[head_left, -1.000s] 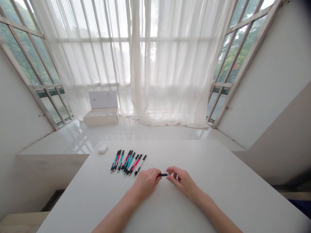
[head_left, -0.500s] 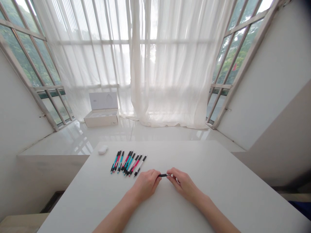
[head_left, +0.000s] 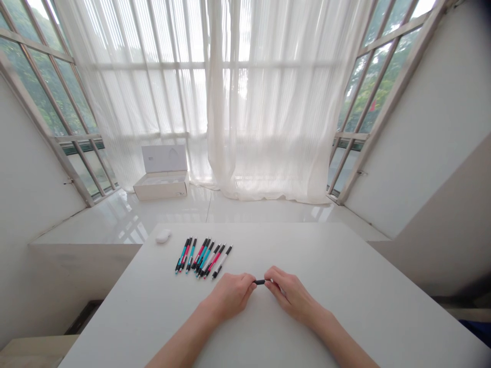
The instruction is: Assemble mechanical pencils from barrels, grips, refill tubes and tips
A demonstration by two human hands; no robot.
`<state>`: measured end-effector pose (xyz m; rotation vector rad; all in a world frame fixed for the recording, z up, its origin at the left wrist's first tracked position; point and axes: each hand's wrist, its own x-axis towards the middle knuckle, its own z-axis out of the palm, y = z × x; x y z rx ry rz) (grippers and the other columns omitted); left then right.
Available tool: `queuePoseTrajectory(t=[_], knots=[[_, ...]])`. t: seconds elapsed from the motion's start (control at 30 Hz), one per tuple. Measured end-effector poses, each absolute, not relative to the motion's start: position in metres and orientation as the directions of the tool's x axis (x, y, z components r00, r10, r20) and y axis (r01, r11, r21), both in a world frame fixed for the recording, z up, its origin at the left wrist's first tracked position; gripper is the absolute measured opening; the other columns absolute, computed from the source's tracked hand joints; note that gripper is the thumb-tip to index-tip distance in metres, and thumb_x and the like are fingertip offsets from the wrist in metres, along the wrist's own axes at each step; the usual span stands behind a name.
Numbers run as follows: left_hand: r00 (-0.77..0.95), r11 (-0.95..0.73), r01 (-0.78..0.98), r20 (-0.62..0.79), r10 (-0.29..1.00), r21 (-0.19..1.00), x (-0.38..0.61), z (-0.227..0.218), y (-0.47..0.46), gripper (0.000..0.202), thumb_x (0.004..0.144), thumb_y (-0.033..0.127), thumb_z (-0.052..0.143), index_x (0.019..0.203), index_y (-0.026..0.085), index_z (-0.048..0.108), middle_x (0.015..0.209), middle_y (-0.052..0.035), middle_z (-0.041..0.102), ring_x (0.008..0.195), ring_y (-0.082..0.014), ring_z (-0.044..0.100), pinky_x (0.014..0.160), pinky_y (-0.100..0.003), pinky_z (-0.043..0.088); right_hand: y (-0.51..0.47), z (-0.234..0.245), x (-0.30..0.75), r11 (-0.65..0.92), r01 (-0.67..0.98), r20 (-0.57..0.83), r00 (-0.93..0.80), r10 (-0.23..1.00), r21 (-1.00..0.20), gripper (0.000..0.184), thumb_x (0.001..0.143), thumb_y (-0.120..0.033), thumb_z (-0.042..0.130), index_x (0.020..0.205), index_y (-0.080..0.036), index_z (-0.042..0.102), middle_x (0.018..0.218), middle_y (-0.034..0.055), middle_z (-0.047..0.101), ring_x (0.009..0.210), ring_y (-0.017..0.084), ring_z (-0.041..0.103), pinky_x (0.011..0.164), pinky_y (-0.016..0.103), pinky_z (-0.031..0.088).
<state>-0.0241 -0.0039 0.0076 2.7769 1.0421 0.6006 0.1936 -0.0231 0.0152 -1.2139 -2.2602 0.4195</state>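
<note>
A pen (head_left: 260, 281) is gripped at both ends by the narrowly closed left hand (head_left: 230, 295) and right hand (head_left: 293, 296), set closer together than before.

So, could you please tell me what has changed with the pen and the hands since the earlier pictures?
The left hand and right hand have kept hold of the pen and moved slightly toward the person. Less of the pen now shows between them, and its red part is hidden. The row of pens stayed as it was.
</note>
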Motion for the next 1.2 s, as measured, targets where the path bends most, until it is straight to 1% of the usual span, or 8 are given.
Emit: queuePoseTrajectory(t=[0.1,0.2,0.33,0.53,0.77,0.97,1.1,1.2], knots=[[0.693,-0.758,0.611,0.307,0.652,0.228,-0.024,0.006,-0.004,0.021,0.099,0.023,0.034,0.094,0.02,0.054,0.074,-0.001,0.066,0.061,-0.016,0.062,0.053,-0.023,0.041,-0.022,0.012,0.193,0.553,0.666,0.319,-0.452,0.833,-0.5,0.03,0.1,-0.032,0.032,0.076,-0.023,0.049,0.073,-0.0006,0.053,0.058,0.013,0.044,0.056,0.026,0.034],[0.701,-0.77,0.597,0.32,0.637,0.225,-0.024,0.005,-0.003,0.018,0.099,0.023,0.036,0.094,0.02,0.053,0.077,-0.0012,0.066,0.064,-0.0154,0.062,0.055,-0.023,0.042,-0.02,0.005,0.191,0.537,0.676,0.342,-0.415,0.843,-0.505,0.038,0.1,-0.035,0.032,0.065,-0.022,0.043,0.063,-0.0025,0.048,0.054,0.012,0.039,0.053,0.026,0.03],[0.715,-0.797,0.567,0.354,0.602,0.21,-0.024,0.007,-0.002,0.016,0.099,0.025,0.037,0.095,0.02,0.052,0.084,-0.0017,0.065,0.069,-0.0151,0.062,0.058,-0.023,0.043,-0.019,0.0,0.19,0.509,0.692,0.339,-0.381,0.86,-0.512,0.044,0.1,-0.038,0.031,0.061,-0.021,0.04,0.058,-0.0038,0.043,0.052,0.011,0.038,0.053,0.026,0.029],[0.709,-0.796,0.566,0.366,0.602,0.213,-0.024,0.008,-0.003,0.023,0.101,0.023,0.03,0.098,0.02,0.053,0.085,-0.0024,0.064,0.069,-0.0147,0.06,0.058,-0.022,0.043,-0.021,0.007,0.189,0.518,0.697,0.34,-0.393,0.854,-0.496,0.033,0.1,-0.036,0.031,0.079,-0.021,0.052,0.071,-0.001,0.056,0.058,0.012,0.047,0.057,0.025,0.034],[0.665,-0.775,0.586,0.406,0.627,0.237,-0.023,0.003,-0.001,0.026,0.101,0.023,0.028,0.097,0.02,0.053,0.082,-0.0031,0.062,0.068,-0.0153,0.058,0.06,-0.024,0.044,-0.017,0.007,0.194,0.532,0.732,0.425,-0.358,0.832,-0.425,0.038,0.1,-0.034,0.032,0.07,-0.021,0.05,0.066,-0.0011,0.051,0.055,0.011,0.041,0.054,0.026,0.029],[0.602,-0.735,0.637,0.447,0.662,0.232,-0.022,0.003,0.002,0.027,0.101,0.024,0.029,0.092,0.02,0.054,0.084,-0.004,0.061,0.071,-0.0167,0.057,0.064,-0.027,0.045,-0.015,0.005,0.2,0.493,0.764,0.462,-0.29,0.838,-0.416,0.041,0.1,-0.035,0.031,0.066,-0.021,0.048,0.062,-0.0018,0.049,0.052,0.011,0.037,0.052,0.026,0.027],[0.584,-0.719,0.648,0.442,0.681,0.251,-0.023,0.003,0.003,0.027,0.101,0.022,0.028,0.091,0.02,0.053,0.083,-0.0037,0.06,0.072,-0.0166,0.056,0.065,-0.027,0.045,-0.018,0.008,0.2,0.494,0.739,0.437,-0.296,0.849,-0.458,0.035,0.099,-0.038,0.034,0.075,-0.021,0.052,0.066,-0.0014,0.053,0.052,0.011,0.042,0.053,0.025,0.031],[0.609,-0.739,0.609,0.427,0.668,0.288,-0.024,0.002,0.003,0.026,0.101,0.02,0.028,0.095,0.02,0.053,0.086,-0.0039,0.06,0.074,-0.0165,0.057,0.065,-0.027,0.045,-0.019,0.011,0.199,0.504,0.716,0.426,-0.312,0.85,-0.482,0.028,0.099,-0.036,0.034,0.083,-0.022,0.053,0.072,-0.0006,0.056,0.054,0.011,0.045,0.054,0.025,0.033]])
